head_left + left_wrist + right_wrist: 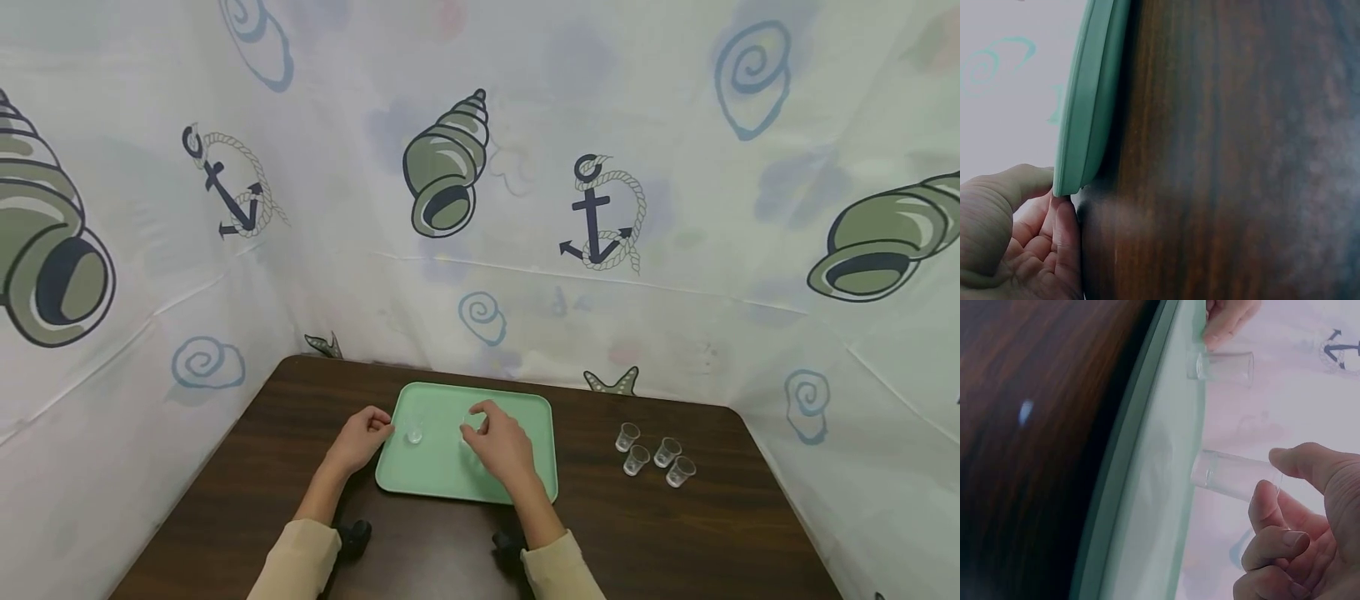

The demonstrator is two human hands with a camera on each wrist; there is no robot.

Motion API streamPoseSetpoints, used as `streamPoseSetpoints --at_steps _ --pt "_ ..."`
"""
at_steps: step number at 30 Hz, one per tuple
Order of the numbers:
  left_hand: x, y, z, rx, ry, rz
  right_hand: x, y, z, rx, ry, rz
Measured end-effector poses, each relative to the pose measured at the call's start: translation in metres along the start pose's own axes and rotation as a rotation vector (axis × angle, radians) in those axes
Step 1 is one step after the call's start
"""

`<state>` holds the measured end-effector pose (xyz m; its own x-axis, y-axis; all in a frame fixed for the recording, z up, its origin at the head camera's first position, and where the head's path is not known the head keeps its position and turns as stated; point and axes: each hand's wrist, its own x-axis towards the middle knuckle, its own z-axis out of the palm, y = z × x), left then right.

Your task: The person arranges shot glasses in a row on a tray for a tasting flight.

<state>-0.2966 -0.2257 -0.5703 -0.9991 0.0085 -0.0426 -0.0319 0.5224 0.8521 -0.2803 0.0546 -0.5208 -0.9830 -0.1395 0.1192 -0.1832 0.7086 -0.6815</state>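
Observation:
A green tray lies on the dark wooden table. At its left edge my left hand pinches the rim, thumb above and fingers below in the left wrist view. Over the tray, my right hand holds a clear shot glass near its rim between thumb and fingers; the glass is upright, its base close to the tray surface. A second clear shot glass stands on the tray's left part, near my left hand, and shows beyond the held one in the right wrist view.
Several more clear shot glasses stand in a loose group on the table to the right of the tray. A white patterned cloth surrounds the table at the back and sides. Dark wrist straps sit by both sleeves.

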Motion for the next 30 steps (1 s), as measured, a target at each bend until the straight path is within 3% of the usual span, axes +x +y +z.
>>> streamPoseSetpoints --at_steps 15,30 --pt "0.000 0.002 0.001 0.004 0.006 -0.004 0.002 -0.021 0.012 -0.038 -0.058 -0.033" --pt "0.001 -0.003 0.002 0.031 0.014 0.000 0.003 -0.027 0.030 -0.066 -0.091 -0.042"
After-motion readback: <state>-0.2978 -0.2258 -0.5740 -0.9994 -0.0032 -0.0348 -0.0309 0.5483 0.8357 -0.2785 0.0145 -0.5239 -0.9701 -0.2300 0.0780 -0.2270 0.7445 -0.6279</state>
